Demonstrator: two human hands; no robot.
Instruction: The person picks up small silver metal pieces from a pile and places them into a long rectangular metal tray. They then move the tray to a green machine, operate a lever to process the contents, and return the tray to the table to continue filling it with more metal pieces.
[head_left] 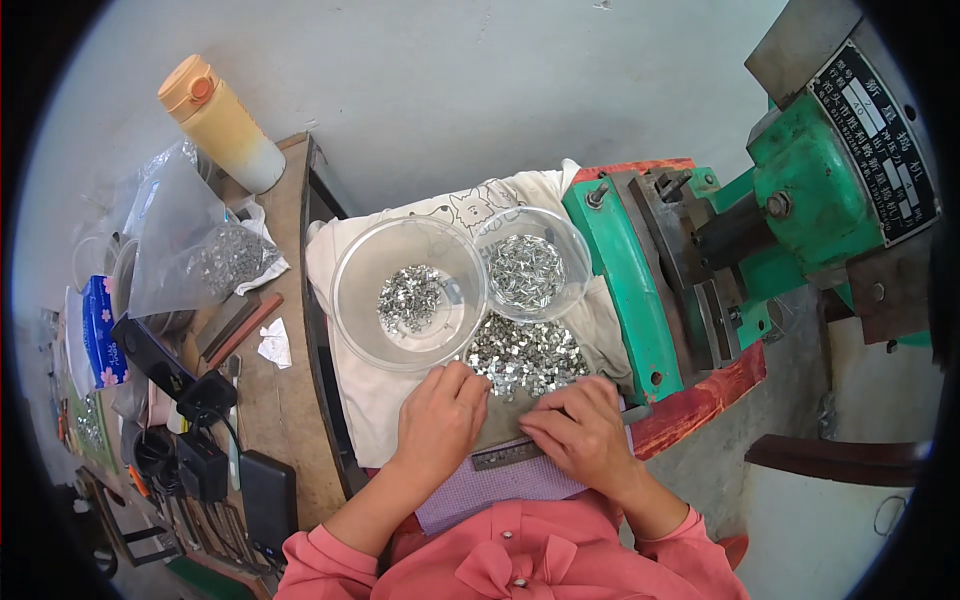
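A pile of small shiny metal pieces lies on the cloth in front of me. At its near left edge, beside the wide clear tub, my left hand is closed with its fingertips together. Close to the pile's near right edge, my right hand is curled, thumb and fingers pressed together. What either hand holds, if anything, is too small or hidden to tell. A narrow dark metal strip lies by my right fingertips. The wide tub contains small metal pieces; the smaller clear tub contains slim silvery ones.
A green press machine stands at the right, its green base beside the cloth. On the left, a wooden table bears a yellow bottle, a plastic bag of metal bits, a black phone-like device and a dark box.
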